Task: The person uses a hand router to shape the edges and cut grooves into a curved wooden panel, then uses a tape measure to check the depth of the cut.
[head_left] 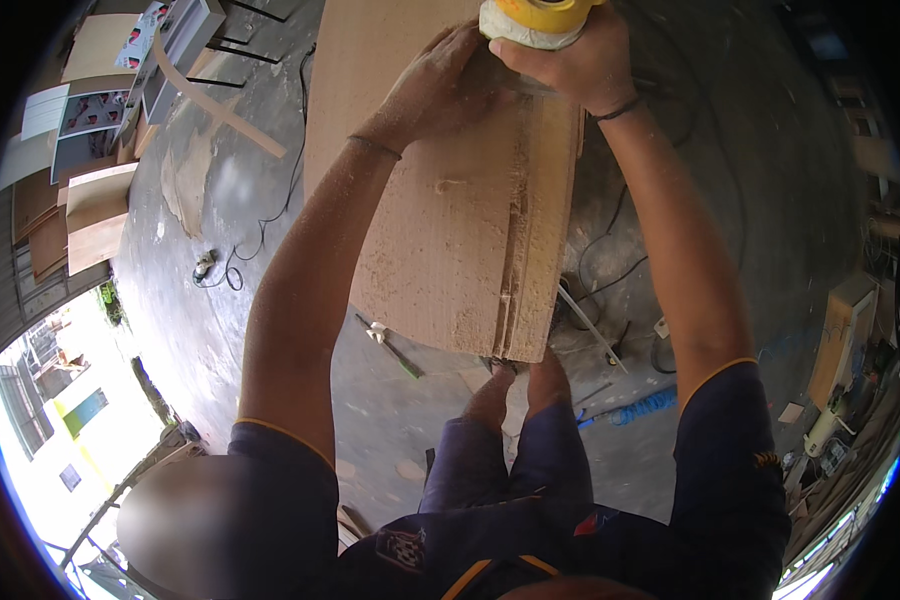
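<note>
A yellow power tool with a dusty whitish lower part (530, 32) is at the far end of a wooden panel, cut off by the top edge of the view. My right hand (592, 68) is closed round its right side. Just left of the tool, my left hand (445, 85) is low over the panel; its fingertips are dusty and partly hidden, so their grip cannot be made out. The wooden panel (410, 250) stretches toward my legs. Long grooves (511, 240) run along its right side, with sawdust scattered around them.
Stacked boards and boxes (100, 195) stand at the left, near a curved wooden strip (220, 108). A small corded tool (205, 266) lies on the floor. Black cables run on both sides of the panel. A blue coiled hose (645, 405) lies right of my legs.
</note>
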A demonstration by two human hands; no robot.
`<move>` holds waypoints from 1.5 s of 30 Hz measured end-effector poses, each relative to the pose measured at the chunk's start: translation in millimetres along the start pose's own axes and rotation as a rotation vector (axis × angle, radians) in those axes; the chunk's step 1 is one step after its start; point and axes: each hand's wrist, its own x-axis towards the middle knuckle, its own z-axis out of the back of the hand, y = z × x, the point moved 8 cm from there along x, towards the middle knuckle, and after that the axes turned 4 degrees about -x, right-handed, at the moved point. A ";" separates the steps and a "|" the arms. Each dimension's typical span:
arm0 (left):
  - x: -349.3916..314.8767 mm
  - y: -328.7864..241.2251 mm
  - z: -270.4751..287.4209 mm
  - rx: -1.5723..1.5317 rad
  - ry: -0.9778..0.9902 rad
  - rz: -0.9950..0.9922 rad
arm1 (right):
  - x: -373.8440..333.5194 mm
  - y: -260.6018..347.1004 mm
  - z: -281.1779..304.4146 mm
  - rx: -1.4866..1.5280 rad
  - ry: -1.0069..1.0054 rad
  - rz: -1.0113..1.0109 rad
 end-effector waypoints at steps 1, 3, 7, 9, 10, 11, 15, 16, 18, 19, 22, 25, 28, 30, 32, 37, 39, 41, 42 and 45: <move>0.1 1.5 2.3 0.035 0.000 -0.021 | 3.1 -2.5 -2.4 -0.008 0.015 -0.017; 15.8 -12.3 -4.0 -0.124 -0.004 0.046 | 2.3 -9.5 2.0 -0.023 0.041 -0.050; 5.6 -2.0 10.2 0.080 -0.131 -0.049 | 9.8 -3.7 -3.5 -0.055 0.094 -0.075; 6.1 -4.5 5.1 0.058 -0.119 0.065 | 8.6 -2.9 -0.7 -0.107 0.132 -0.065; 7.4 -5.7 2.2 0.044 -0.112 0.121 | 7.9 -2.3 1.5 -0.122 0.137 -0.072; 7.8 -7.0 3.8 0.075 -0.133 0.082 | 9.0 3.3 0.8 -0.129 0.136 -0.076; 7.5 -11.2 5.8 0.122 -0.173 -0.005 | 1.7 -17.6 1.3 -0.114 0.169 -0.068; 6.3 -13.5 3.2 0.109 -0.173 -0.009 | -5.7 -26.3 3.6 -0.085 0.165 -0.108; -0.4 -13.6 3.4 0.142 -0.169 -0.018 | -8.4 -17.0 -0.7 -0.061 0.162 -0.097; -3.9 -13.6 3.8 0.160 -0.165 -0.023 | -9.0 -12.8 -3.1 -0.049 0.160 -0.093; -6.9 -22.0 0.6 0.114 -0.179 0.003 | -12.7 -9.2 1.8 -0.051 0.169 -0.064; -10.8 -20.2 2.5 0.117 -0.142 -0.024 | -13.8 0.9 -3.6 -0.112 0.179 -0.028; -12.3 -22.3 0.6 0.098 -0.129 0.004 | -16.6 6.6 -4.0 -0.131 0.191 -0.025; -14.4 -29.3 1.2 0.138 -0.136 -0.029 | -19.4 7.5 -4.0 -0.116 0.187 -0.036; -18.7 -33.1 3.3 0.156 -0.141 -0.040 | -21.8 9.8 -4.6 -0.091 0.173 -0.043; -20.7 -35.4 0.7 0.160 -0.105 0.030 | -26.0 18.0 -3.2 -0.151 0.203 -0.002; -25.4 -32.6 -0.8 0.149 -0.102 0.035 | -25.3 23.6 -4.1 -0.116 0.180 -0.009; -28.8 -31.0 -1.7 0.133 -0.083 0.051 | -26.0 28.8 -6.1 -0.113 0.164 0.011; -30.1 -31.3 -2.7 0.123 -0.067 0.065 | -25.7 30.4 -4.7 -0.096 0.139 0.015; -34.2 -27.0 -7.6 0.139 -0.016 0.064 | -21.7 37.1 -3.6 -0.043 0.081 0.026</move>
